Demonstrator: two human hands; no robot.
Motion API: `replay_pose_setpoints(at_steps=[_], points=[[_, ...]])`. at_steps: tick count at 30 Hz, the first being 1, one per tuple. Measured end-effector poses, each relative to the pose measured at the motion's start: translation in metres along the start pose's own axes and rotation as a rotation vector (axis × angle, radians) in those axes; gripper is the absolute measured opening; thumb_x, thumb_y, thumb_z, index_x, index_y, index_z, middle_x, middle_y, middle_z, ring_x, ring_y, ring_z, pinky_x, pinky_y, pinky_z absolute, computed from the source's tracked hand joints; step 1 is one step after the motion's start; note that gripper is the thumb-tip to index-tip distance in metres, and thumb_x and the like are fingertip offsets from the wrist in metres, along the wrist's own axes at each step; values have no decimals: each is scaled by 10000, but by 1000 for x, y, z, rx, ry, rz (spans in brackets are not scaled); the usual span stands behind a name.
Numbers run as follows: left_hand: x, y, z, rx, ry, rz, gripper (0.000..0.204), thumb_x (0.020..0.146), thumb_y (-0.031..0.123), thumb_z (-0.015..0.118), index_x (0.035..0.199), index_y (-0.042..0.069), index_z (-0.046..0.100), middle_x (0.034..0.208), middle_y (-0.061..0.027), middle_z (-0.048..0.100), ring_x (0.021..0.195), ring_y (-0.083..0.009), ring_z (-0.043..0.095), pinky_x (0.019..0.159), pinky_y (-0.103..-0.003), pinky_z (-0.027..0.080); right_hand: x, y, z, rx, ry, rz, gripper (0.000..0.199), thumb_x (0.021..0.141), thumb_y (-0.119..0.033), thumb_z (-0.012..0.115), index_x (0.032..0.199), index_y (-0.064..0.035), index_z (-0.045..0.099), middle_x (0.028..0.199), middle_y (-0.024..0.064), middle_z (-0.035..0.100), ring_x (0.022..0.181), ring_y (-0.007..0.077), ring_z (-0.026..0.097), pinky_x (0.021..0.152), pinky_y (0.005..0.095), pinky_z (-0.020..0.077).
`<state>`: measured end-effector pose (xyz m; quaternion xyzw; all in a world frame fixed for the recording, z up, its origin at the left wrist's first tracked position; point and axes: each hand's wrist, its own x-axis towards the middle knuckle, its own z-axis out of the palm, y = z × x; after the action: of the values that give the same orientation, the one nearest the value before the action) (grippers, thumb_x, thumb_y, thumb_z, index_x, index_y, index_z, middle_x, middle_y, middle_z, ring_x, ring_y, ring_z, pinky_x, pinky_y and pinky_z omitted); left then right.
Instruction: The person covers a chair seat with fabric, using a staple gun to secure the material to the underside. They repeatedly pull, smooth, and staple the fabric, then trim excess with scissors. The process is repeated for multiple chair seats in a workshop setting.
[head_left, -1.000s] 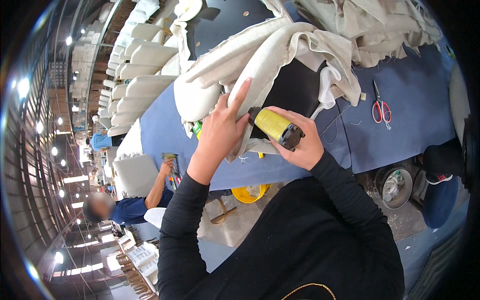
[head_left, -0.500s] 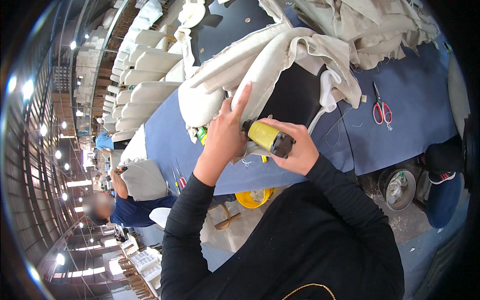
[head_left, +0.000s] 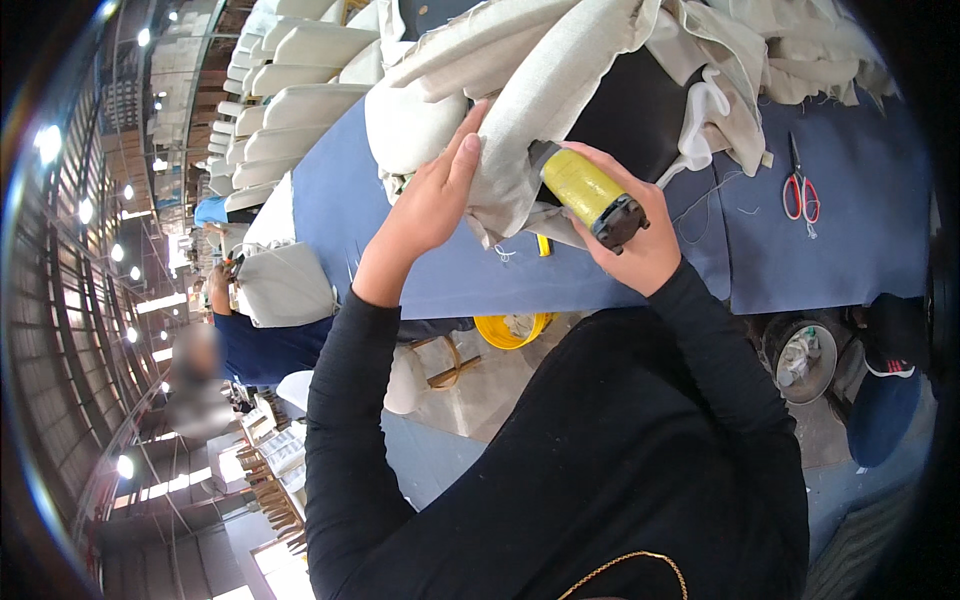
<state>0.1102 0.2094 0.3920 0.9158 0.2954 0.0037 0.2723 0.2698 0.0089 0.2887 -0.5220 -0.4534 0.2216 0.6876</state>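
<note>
Left hand: the left hand [head_left: 428,203] at 11 o'clock from the picture's centre, fingers straight and together, laid along the beige cloth [head_left: 545,95], with nothing visible in its grasp
Right hand: the right hand [head_left: 655,236] between 1 and 2 o'clock, fingers wrapped round the yellow tool [head_left: 582,187]
Yellow tool: in the right hand, dark nose aimed toward 10 o'clock at the cloth; whether it touches, I cannot tell
Beige cloth: around 12 to 1 o'clock on the blue table [head_left: 440,285], beside a black panel [head_left: 630,112]
Scissors: red-handled scissors [head_left: 801,198] on the table at 2 o'clock
Buckets: yellow bucket [head_left: 512,335] just below centre toward 5 o'clock, metal bucket [head_left: 822,375] past 3 o'clock
</note>
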Motion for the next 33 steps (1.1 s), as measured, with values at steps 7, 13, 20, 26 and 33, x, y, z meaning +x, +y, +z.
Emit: replay_pose_setpoints(at_steps=[7, 13, 20, 26, 33], points=[[-7, 41, 8, 414, 71, 135, 696, 1104, 277, 616, 1733, 355, 330, 1186, -259, 672, 1020, -483, 721, 894, -535, 593, -1, 1, 2, 12, -33, 45, 801, 800, 38, 804, 1550, -86, 550, 1396, 203, 721, 1240, 390, 740, 1049, 395, 600], [-8, 41, 11, 473, 85, 113, 840, 1008, 226, 738, 1725, 403, 338, 1114, -218, 685, 957, -453, 741, 850, -533, 611, -12, -10, 9, 32, -64, 52, 810, 821, 2, 798, 1577, -95, 524, 1347, 224, 736, 1216, 402, 747, 1038, 408, 606], [-10, 46, 12, 461, 78, 53, 916, 928, 136, 779, 1715, 380, 378, 1125, -216, 717, 1018, -455, 744, 929, -551, 581, -15, -11, 13, 34, -91, 17, 824, 838, -41, 841, 1589, -86, 506, 1346, 246, 730, 1214, 395, 748, 1045, 442, 617], [-12, 47, 12, 428, 76, 42, 992, 864, 114, 816, 1717, 369, 380, 1125, -222, 714, 1051, -461, 733, 942, -552, 576, -12, -10, 15, 9, -128, 43, 837, 831, -59, 867, 1587, -77, 507, 1397, 243, 712, 1231, 399, 743, 1070, 446, 611], [-12, 44, 13, 437, 93, 71, 1164, 740, 52, 857, 1716, 434, 350, 1093, -224, 678, 977, -453, 748, 866, -522, 622, -17, -11, 20, 40, -120, -49, 835, 831, -68, 870, 1583, -70, 506, 1368, 243, 725, 1184, 383, 763, 1022, 425, 630]])
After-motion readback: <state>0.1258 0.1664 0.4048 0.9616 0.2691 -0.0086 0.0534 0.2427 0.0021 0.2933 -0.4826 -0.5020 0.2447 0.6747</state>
